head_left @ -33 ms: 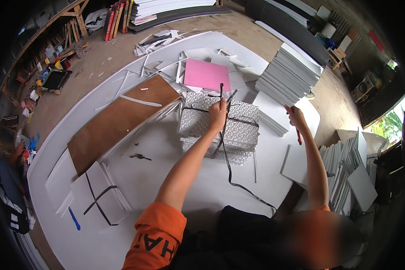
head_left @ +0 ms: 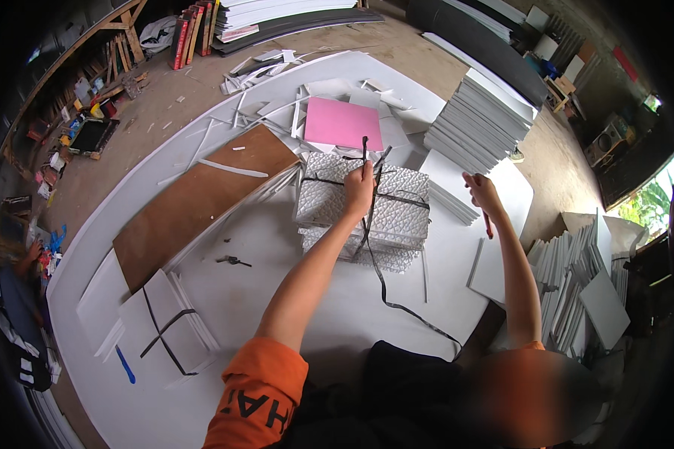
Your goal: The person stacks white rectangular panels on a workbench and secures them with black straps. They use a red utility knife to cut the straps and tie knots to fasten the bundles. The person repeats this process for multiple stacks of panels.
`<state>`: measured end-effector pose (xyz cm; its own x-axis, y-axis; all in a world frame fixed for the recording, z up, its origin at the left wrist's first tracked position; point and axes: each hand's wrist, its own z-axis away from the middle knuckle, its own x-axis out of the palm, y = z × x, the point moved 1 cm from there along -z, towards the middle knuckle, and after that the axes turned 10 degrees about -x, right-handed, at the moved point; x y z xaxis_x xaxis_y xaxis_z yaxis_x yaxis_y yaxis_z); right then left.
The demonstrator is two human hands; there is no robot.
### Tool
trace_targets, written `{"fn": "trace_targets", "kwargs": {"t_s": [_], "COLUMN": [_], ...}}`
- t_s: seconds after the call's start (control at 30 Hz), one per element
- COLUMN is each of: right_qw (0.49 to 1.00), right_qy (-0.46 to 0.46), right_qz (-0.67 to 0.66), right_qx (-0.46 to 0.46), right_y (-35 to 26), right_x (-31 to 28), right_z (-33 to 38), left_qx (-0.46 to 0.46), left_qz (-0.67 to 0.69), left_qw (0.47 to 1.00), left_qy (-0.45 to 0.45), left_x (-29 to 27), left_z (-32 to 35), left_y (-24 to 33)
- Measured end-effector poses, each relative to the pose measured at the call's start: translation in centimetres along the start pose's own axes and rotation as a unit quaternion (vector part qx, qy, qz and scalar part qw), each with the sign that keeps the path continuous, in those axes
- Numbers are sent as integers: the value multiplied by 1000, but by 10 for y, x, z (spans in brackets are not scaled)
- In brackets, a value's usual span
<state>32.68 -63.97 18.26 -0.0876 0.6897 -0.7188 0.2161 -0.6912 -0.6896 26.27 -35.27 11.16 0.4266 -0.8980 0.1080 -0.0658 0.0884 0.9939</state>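
A stack of silver-white sheets with a bumpy surface (head_left: 401,187) lies on the white table, crossed by black straps. My left hand (head_left: 359,187) is closed around the upright end of a black strap (head_left: 365,144) above the stack's middle. From there a long loose length trails toward my body. To the right of the stack, in the air, my right hand (head_left: 484,193) is closed on a slim red-handled tool (head_left: 489,227). Its red end sticks out below the palm; the fingers hide most of it, so its exact kind is unclear.
A tall pile of grey-white boards (head_left: 479,123) stands behind my right hand. Beyond the strapped stack lie a pink sheet (head_left: 343,123) and offcuts. At left are a brown board (head_left: 202,198), a strapped white bundle (head_left: 161,318) and a blue cutter (head_left: 125,364).
My right hand has moved a little to the left with the red-handled tool. My left hand has shifted slightly left, still gripping the strap.
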Motion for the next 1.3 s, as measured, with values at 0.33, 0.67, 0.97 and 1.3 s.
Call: {"fn": "trace_targets", "kwargs": {"t_s": [0.33,0.67,0.97,1.3], "right_qw": [891,946,967,975], "right_qy": [-81,85,185,68], "right_qz": [-446,-310,-4,75], "right_qx": [11,-30,173,199], "right_y": [-111,-74,134,195], "right_x": [149,103,49,164], "right_z": [3,14,73,117], "left_qx": [-48,37,3,-20], "left_qz": [87,113,19,3], "left_qw": [987,983,996,997], "left_qy": [-124,-137,-83,-77], "left_x": [-8,-7,-2,-7], "left_z": [7,7,14,12], "left_y": [11,15,18,19]}}
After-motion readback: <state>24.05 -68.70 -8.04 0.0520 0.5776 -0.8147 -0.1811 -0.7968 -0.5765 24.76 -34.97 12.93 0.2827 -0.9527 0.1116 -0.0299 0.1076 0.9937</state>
